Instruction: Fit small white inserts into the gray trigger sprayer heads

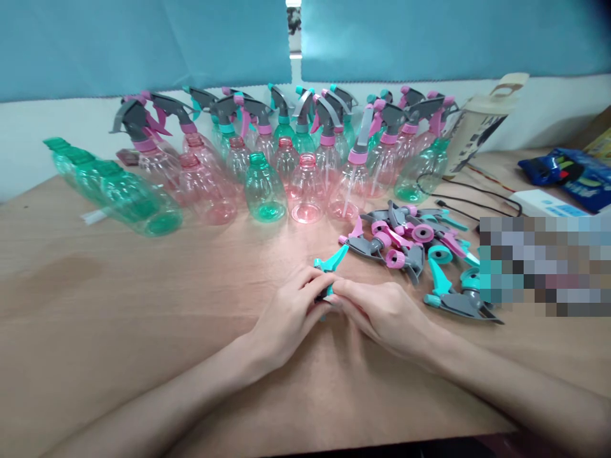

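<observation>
Left hand (286, 312) and right hand (382, 312) meet at counter (143, 305) centre, fingers of both closed on one teal spray head (331, 266); its trigger sticks up past fingertips, rest hidden. Pile of loose spray heads (415, 248), pink, grey, teal, just right of hands. Behind: rows of pink and teal bottles (305, 184), front ones uncapped, back ones capped. Green bottles (119, 191) lie stacked at left. Black cable (477, 203) at right.
</observation>
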Tool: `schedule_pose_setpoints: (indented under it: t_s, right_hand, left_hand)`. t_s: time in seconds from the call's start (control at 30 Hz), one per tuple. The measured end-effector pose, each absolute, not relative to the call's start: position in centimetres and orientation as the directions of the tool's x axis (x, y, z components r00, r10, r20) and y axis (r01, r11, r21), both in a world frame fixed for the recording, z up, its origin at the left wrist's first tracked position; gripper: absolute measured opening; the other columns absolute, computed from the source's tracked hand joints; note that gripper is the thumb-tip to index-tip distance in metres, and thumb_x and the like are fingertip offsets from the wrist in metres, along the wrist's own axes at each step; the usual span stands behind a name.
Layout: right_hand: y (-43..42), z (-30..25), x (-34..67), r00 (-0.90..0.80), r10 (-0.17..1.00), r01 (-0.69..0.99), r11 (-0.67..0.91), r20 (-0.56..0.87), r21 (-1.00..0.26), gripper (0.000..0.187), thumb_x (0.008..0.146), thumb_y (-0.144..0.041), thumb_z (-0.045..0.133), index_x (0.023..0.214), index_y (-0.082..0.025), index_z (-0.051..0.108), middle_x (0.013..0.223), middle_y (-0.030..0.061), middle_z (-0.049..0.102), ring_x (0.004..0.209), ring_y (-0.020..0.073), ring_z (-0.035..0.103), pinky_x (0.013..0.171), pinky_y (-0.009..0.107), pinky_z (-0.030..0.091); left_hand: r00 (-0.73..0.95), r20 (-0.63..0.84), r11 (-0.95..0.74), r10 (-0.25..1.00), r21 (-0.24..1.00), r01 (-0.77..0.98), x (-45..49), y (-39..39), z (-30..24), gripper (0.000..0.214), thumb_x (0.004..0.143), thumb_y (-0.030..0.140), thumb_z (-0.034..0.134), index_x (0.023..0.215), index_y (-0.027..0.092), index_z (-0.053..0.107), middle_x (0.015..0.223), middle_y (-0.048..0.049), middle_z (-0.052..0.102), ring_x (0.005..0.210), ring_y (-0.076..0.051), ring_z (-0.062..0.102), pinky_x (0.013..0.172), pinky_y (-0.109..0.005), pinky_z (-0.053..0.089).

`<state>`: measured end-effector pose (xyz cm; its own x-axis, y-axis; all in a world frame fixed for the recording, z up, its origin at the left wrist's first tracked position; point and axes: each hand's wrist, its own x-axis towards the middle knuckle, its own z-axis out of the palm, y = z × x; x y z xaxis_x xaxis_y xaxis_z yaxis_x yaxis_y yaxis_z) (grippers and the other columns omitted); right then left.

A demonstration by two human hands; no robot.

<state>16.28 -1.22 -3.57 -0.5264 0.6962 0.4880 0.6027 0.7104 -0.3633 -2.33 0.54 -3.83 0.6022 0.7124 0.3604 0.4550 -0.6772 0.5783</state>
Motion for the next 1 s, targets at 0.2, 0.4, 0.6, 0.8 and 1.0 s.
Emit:
schedule_pose_setpoints:
  t_s: [0.2, 0.4, 0.6, 0.8, 1.0]
  right_hand:
    - [-1.28, -3.16, 16.66, -0.512, 0.752, 0.578, 0.659, 0.415, -0.481, 0.016, 0.092, -0.019, 0.043, 0.088, -0.016, 0.058, 0.064, -0.0014, 0.059, 0.051, 0.0094, 0.052, 0.051, 0.023, 0.036]
    - [-1.16, -3.17, 16.95, -0.435, 0.791, 0.548, 0.612, 0.431, -0.570, 0.014, 0.081, -0.013, 0.054, 0.092, -0.017, 0.062, 0.059, -0.0040, 0.057, 0.048, 0.0072, 0.051, 0.050, 0.018, 0.040]
    - [-1.12, -3.40, 16.69, -0.366, 0.841, 0.536, 0.540, 0.398, -0.649, 0.009, 0.083, -0.017, 0.057, 0.087, -0.019, 0.064, 0.062, -0.0024, 0.062, 0.051, 0.0086, 0.055, 0.050, 0.019, 0.045]
    - [-0.78, -3.18, 16.36, -0.219, 0.956, 0.514, 0.283, 0.195, -0.810, 0.007, 0.079, -0.020, 0.062, 0.077, -0.018, 0.056, 0.064, -0.0023, 0.062, 0.053, 0.0099, 0.058, 0.049, 0.020, 0.047]
    - [-1.09, -3.67, 16.22, -0.217, 0.890, 0.583, 0.448, 0.401, -0.678, 0.007, 0.081, -0.019, 0.060, 0.087, -0.019, 0.064, 0.076, 0.0020, 0.065, 0.061, 0.0125, 0.059, 0.052, 0.024, 0.051]
  left_hand:
    - [0.575, 0.392, -0.685, 0.718, 0.544, 0.485, -2.36, 0.49, -3.84, 0.027, 0.089, 0.012, 0.053, 0.114, 0.020, 0.054, 0.100, -0.0046, 0.058, 0.091, -0.018, 0.056, 0.076, -0.032, 0.050]
    - [0.557, 0.414, -0.691, 0.720, 0.502, 0.521, -2.35, 0.46, -3.99, 0.028, 0.087, 0.009, 0.054, 0.113, 0.019, 0.053, 0.099, -0.0042, 0.057, 0.092, -0.018, 0.055, 0.078, -0.032, 0.049]
    - [0.557, 0.442, -0.711, 0.703, 0.446, 0.543, -2.25, 0.40, -4.02, 0.022, 0.089, 0.015, 0.054, 0.111, 0.016, 0.054, 0.096, -0.0055, 0.059, 0.089, -0.019, 0.054, 0.077, -0.035, 0.049]
    - [0.522, 0.460, -0.694, 0.718, 0.424, 0.582, -2.15, 0.42, -4.06, 0.019, 0.091, 0.022, 0.053, 0.109, 0.016, 0.057, 0.095, -0.0064, 0.060, 0.089, -0.020, 0.055, 0.078, -0.037, 0.049]
    - [0.527, 0.476, -0.704, 0.705, 0.373, 0.605, -2.08, 0.43, -4.22, 0.022, 0.092, 0.023, 0.050, 0.112, 0.017, 0.057, 0.094, -0.0065, 0.061, 0.088, -0.021, 0.056, 0.077, -0.038, 0.049]
